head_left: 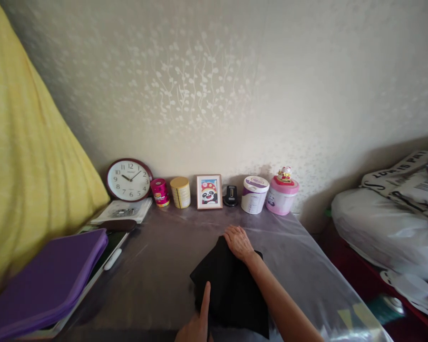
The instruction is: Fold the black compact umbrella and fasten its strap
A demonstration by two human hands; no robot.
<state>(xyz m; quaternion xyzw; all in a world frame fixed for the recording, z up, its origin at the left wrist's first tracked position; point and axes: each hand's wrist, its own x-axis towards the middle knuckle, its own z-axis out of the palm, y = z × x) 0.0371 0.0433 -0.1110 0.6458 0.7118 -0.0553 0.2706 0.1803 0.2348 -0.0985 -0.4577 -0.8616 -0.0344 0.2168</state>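
Observation:
A folded black cloth [231, 289] lies on the plastic-covered table [157, 270] in front of me. My right hand [238, 241] rests flat on the cloth's far corner, fingers stretched out and together. My left hand [199, 319] comes in at the bottom edge, its index finger stretched out and pressing on the cloth's left edge, the other fingers curled under. Neither hand lifts the cloth.
Along the wall stand a round clock [129, 180], a pink tin [160, 192], a yellow tin [180, 192], a framed panda picture [209, 191], a small black device [230, 195], a white tub [254, 194] and a pink tub [281, 194]. A purple case [46, 280] and a booklet [123, 211] lie left. Bagged bundles [388, 232] sit right.

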